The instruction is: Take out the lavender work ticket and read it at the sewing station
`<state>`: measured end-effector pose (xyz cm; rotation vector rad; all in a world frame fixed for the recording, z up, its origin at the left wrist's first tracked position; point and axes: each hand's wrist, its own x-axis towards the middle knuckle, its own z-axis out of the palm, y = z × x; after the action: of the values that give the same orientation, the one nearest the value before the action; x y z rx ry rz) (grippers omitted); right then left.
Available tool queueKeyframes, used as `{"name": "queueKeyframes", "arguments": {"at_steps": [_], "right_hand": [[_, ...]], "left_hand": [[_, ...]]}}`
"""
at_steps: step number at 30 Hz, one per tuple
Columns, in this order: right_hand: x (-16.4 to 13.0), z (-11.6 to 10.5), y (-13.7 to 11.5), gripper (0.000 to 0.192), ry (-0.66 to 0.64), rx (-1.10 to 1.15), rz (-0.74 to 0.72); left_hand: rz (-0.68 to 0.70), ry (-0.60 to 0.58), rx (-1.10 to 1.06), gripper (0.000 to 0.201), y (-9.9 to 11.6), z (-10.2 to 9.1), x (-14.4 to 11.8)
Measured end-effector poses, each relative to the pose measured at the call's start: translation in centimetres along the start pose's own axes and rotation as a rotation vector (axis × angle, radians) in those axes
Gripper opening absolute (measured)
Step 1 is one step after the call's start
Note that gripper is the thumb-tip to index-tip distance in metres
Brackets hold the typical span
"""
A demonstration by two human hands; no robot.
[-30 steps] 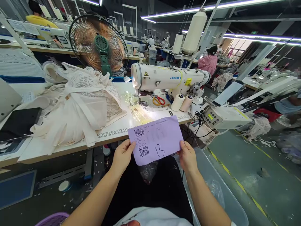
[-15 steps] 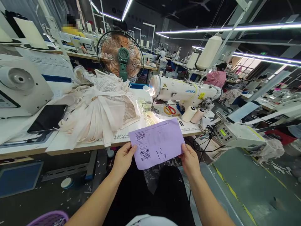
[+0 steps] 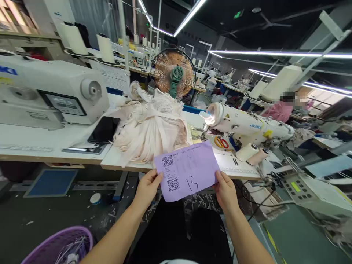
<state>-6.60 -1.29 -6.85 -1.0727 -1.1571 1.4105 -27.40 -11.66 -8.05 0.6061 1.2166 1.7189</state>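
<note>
I hold a purple paper slip (image 3: 187,170) in front of me by its two lower corners. It carries two QR codes, faint print and a handwritten "13". My left hand (image 3: 147,189) pinches its left edge and my right hand (image 3: 227,190) pinches its right edge. Behind the slip lies a bundle of cream and lace fabric pieces (image 3: 152,128) on the white sewing table (image 3: 121,161). A white JUKI sewing machine (image 3: 247,126) stands to the right of the bundle with its lamp lit.
Orange-handled scissors (image 3: 221,142) and two thread cones (image 3: 251,154) lie by the machine. A second machine (image 3: 52,93) and a black tablet (image 3: 103,129) sit at left, a fan (image 3: 173,73) behind, a control box (image 3: 308,189) at right, a purple basket (image 3: 60,247) on the floor. Other people work farther back.
My view has swung left and up: the sewing table and machine have shifted right, the left machine and purple basket have come into sight. Both hands still hold the slip the same way.
</note>
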Motion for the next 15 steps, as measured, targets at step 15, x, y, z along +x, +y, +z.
{"name": "queueKeyframes", "arguments": {"at_steps": [15], "right_hand": [[-0.4,22.4,-3.0,0.026,-0.773,-0.674,-0.671]], "left_hand": [[0.22,1.066,0.09,0.022,9.2,-20.9,-5.2]]}}
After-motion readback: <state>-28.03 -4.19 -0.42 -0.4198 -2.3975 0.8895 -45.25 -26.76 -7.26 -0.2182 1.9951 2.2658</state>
